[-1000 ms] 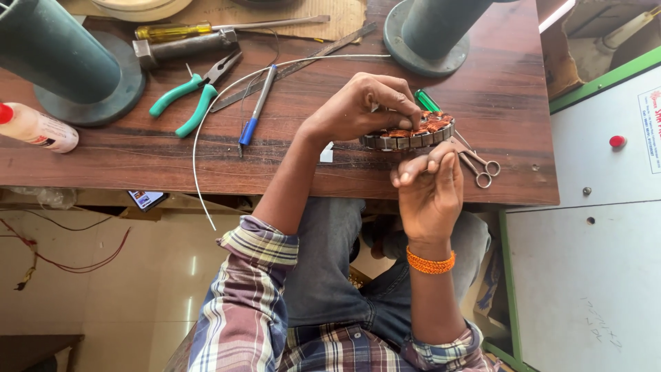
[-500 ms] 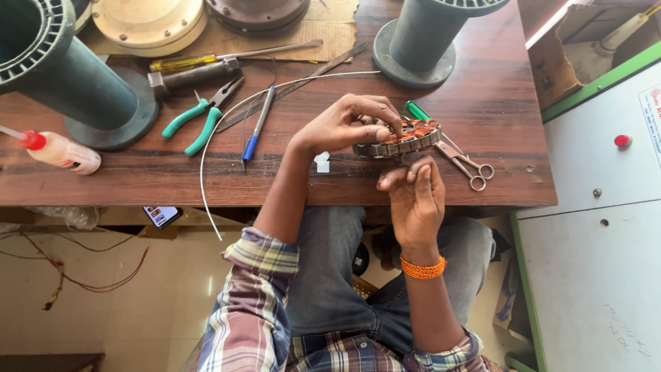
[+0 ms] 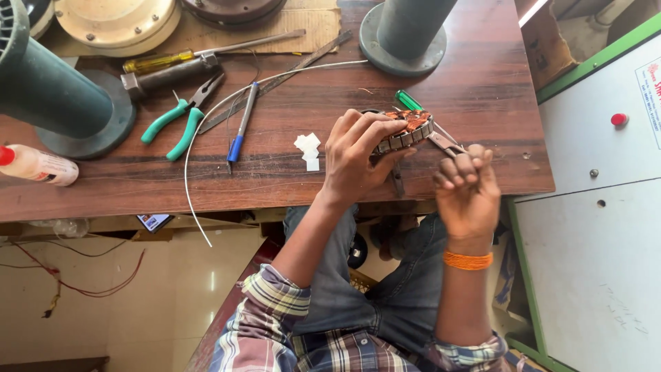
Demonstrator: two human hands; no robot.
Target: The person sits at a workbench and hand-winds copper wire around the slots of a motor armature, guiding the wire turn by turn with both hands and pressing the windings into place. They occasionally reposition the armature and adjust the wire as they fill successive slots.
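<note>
Near the right edge of the wooden tabletop (image 3: 482, 83), the left hand (image 3: 358, 158) clamps its fingers (image 3: 385, 131) over a round motor stator (image 3: 410, 131), a ring of grey steel laminations packed with orange-brown copper winding. Half a second ago the right hand sat directly under that ring; now it has drawn away to the lower right, so the right hand (image 3: 468, 189) is a loose fist, fingers together as if pinching something too fine to see, perhaps a wire being pulled. Steel scissors (image 3: 444, 143) lie between the two hands, a green-handled tool (image 3: 407, 100) just above the stator. Left of centre are small white paper squares (image 3: 308, 148), a blue pen (image 3: 239, 127), green-gripped pliers (image 3: 180, 117) and a long pale wire (image 3: 206, 124) curving off the edge.
</note>
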